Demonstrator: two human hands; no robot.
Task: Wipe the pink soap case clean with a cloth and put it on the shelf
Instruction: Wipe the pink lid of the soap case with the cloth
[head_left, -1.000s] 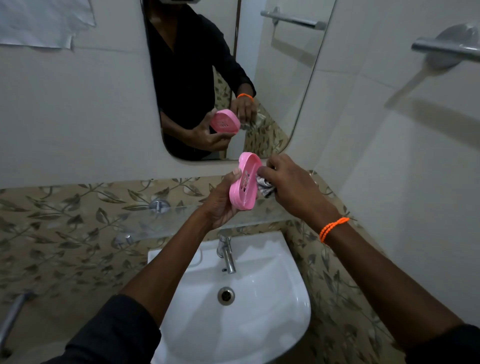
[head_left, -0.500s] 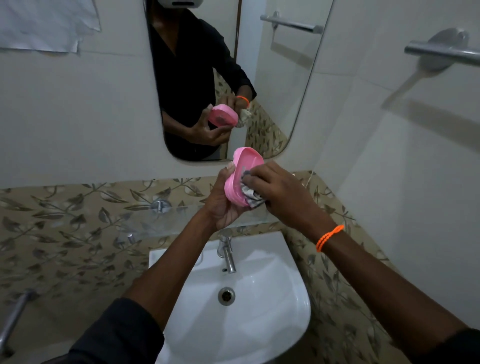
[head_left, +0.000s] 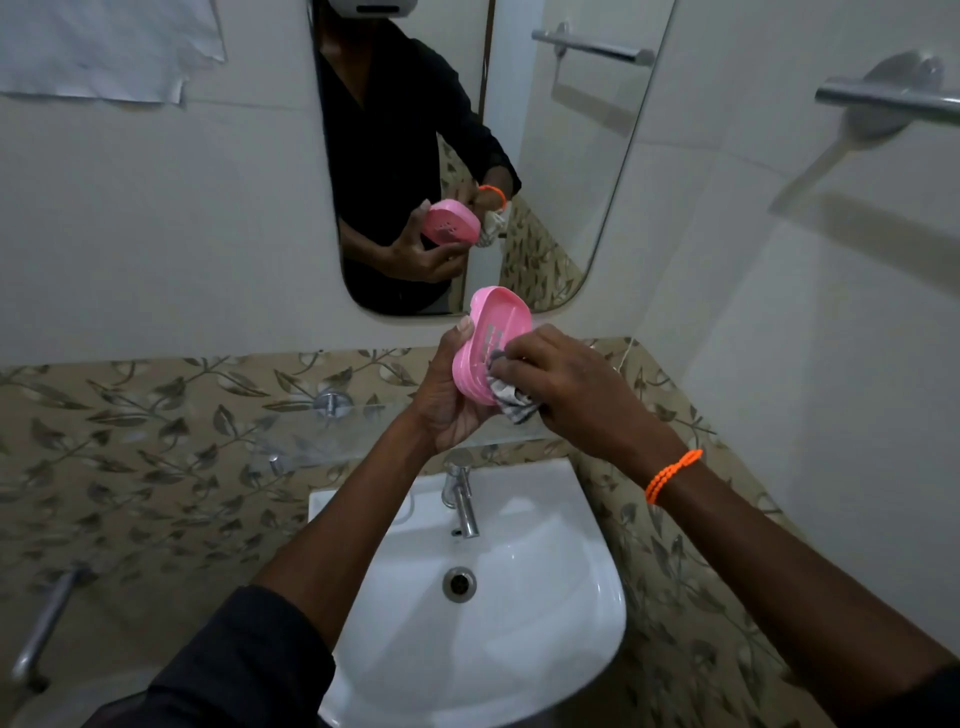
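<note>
The pink soap case (head_left: 500, 322) is held up above the sink, tilted with its hollow side facing me. My left hand (head_left: 449, 395) grips it from the left and underneath, thumb on the rim. My right hand (head_left: 561, 384) pinches a small grey-and-white checked cloth (head_left: 511, 397) and presses it into the case's lower inside. A glass shelf (head_left: 332, 441) runs along the wall just below and behind my hands. The mirror (head_left: 550, 156) reflects the case and both hands.
A white washbasin (head_left: 545, 597) with a chrome tap (head_left: 462, 499) sits directly below my hands. A towel bar (head_left: 888, 98) sticks out from the right wall. Another metal bar (head_left: 41, 623) shows at the lower left. Leaf-patterned tiles cover the lower wall.
My right hand came in from the case's right side and pushed the cloth into its hollow. The case has tilted so that its inside faces me more.
</note>
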